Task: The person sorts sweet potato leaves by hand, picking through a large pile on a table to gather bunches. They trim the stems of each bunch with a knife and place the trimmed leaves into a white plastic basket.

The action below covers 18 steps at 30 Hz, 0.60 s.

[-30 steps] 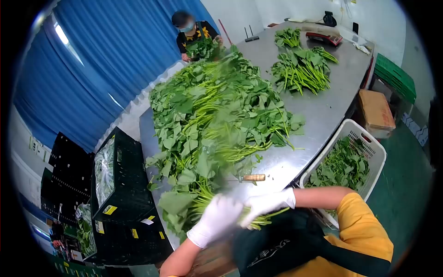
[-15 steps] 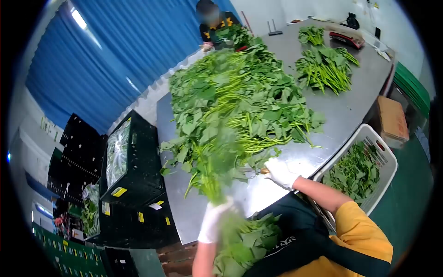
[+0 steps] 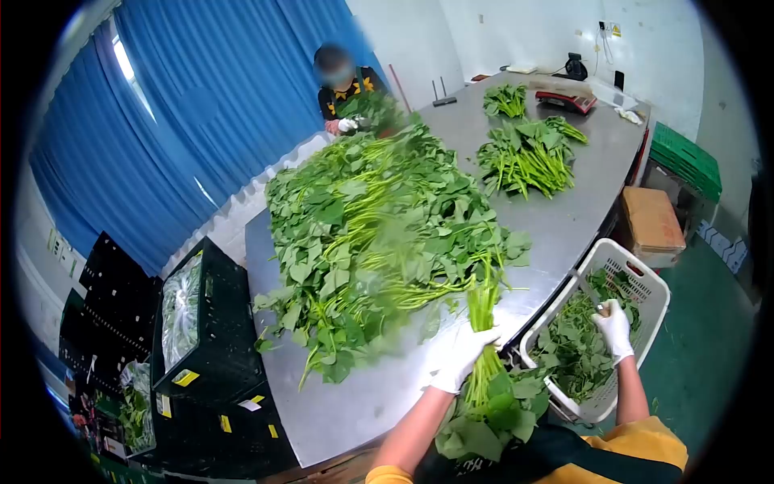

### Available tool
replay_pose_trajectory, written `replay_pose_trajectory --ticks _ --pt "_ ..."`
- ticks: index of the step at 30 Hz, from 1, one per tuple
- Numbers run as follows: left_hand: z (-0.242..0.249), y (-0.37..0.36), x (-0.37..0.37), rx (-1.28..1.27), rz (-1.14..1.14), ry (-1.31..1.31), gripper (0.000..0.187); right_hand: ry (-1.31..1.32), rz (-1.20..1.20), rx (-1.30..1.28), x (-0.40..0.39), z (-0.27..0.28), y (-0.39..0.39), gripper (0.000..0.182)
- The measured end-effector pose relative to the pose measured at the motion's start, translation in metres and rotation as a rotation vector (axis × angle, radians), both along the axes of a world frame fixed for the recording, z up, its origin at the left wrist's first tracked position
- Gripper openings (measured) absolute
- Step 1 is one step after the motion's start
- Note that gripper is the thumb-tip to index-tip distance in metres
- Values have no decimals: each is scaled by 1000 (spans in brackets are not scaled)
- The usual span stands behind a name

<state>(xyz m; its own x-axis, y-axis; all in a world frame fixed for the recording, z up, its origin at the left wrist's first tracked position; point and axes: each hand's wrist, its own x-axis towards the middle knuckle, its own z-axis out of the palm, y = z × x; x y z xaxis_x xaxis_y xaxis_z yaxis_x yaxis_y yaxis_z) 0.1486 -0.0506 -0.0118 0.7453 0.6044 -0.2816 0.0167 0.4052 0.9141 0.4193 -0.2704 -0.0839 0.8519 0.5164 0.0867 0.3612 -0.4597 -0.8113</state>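
My left hand point(image 3: 466, 356), in a white glove, is wrapped round the stems of a bunch of leafy greens point(image 3: 498, 410). The stem ends point away from me over the table's near edge, and the leaves hang towards my body. My right hand point(image 3: 614, 329), also gloved, is closed above the white crate point(image 3: 651, 310) on the right. A brownish bit, like the handle of the small knife, shows at its fingers; the blade cannot be made out. Loose leaves point(image 3: 576, 355) lie in that crate below the hand.
A large heap of greens point(image 3: 347, 234) covers much of the metal table point(image 3: 322, 423). Smaller bunches point(image 3: 528, 161) lie farther back near a red scale point(image 3: 568, 101). A co-worker point(image 3: 351, 89) stands at the far end holding greens. Dark crates point(image 3: 214, 323) stand left, a cardboard box point(image 3: 651, 219) right.
My left hand has moved right with the bunch, from the table's left front to near the crate. My right hand has gone from the table to above the crate. The view has shifted.
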Motion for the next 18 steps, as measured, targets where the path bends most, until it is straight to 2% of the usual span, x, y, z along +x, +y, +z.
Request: replay_pose_trajectory --ticks 1,2,3,5,6,7,8,10,11,12,14,15,18 --pt "-11 0 15 -9 -43 -10 23 132 -25 82 11 11 -13 18" --pt "-5 -3 26 21 -103 -36 28 171 -25 152 46 -10 -28 11" --pt "-12 -5 39 -21 -123 11 30 186 -20 262 48 7 -34 7" --pt "50 -26 49 468 -37 342 14 58 10 337 27 57 -28 16" --pt "36 -24 59 457 -103 335 16 -12 -12 157 18 75 -28 20" --pt "15 -20 72 444 -171 331 19 10 27 111 10 83 -26 23" --pt "-4 -21 82 452 -200 295 21 -101 122 57 -6 95 -20 27" --pt "-27 -27 100 595 -238 396 21 -31 228 -11 -23 88 -9 31" --pt "-47 -28 109 689 -276 455 21 -30 329 50 -32 89 -7 31" --pt "-45 -37 112 691 -304 451 21 25 340 -1 -43 96 -2 31" --pt "-22 -53 115 773 -254 494 27 -67 287 -114 -51 89 1 32" --pt "-11 -60 116 835 -245 525 37 -115 259 -161 -53 84 2 33" --pt "-53 -67 130 982 -240 614 41 -231 247 -186 -53 66 -3 33"
